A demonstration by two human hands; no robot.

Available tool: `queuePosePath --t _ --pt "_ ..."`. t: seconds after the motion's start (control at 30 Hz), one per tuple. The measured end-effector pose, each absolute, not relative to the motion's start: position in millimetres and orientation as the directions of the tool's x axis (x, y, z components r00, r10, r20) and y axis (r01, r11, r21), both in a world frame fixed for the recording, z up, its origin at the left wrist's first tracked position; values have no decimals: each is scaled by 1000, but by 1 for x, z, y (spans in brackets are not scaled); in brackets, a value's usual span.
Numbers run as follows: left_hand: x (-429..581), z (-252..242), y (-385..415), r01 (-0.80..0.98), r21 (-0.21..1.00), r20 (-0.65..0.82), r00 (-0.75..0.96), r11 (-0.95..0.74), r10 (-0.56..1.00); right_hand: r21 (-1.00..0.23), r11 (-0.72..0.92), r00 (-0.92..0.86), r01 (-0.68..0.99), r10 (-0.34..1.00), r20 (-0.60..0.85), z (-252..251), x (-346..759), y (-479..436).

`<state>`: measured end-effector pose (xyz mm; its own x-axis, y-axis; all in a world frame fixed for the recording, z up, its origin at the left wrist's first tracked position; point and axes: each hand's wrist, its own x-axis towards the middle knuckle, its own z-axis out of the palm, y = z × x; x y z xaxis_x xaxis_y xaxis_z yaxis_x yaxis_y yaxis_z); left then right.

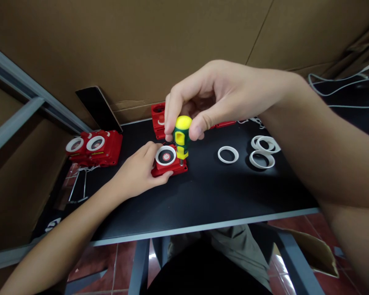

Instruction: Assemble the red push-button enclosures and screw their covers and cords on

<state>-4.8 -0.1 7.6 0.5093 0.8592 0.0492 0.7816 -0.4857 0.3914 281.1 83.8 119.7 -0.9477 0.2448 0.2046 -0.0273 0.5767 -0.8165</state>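
Note:
My right hand (199,102) grips a stubby screwdriver (182,137) with a yellow and green handle, held upright. Its tip points down at the near right corner of a red box-shaped unit (164,169); whether it sits in a screw cannot be seen. On top of that unit is a white ring (165,155) around a dark round face with a red and white centre. My left hand (144,172) is closed around the unit's left side, the thumb along its front edge and the fingers behind, holding it on the black tabletop (203,200).
Two red units with white rings (100,148) stand at the left, near a leaning black phone-like slab (98,108). Behind my right hand is another red unit (158,119). A loose white ring (228,155) and several stacked rings (262,159) lie right. White cables (341,84) run at the far right.

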Motion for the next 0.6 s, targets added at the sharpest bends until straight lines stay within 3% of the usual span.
queuePosePath --t 0.23,0.6 --pt "-4 6 1 786 379 54 509 -489 859 -846 525 -915 -89 293 278 113 273 86" --pt "-6 6 1 775 380 53 527 -505 848 -837 547 -870 6 415 265 117 269 68"
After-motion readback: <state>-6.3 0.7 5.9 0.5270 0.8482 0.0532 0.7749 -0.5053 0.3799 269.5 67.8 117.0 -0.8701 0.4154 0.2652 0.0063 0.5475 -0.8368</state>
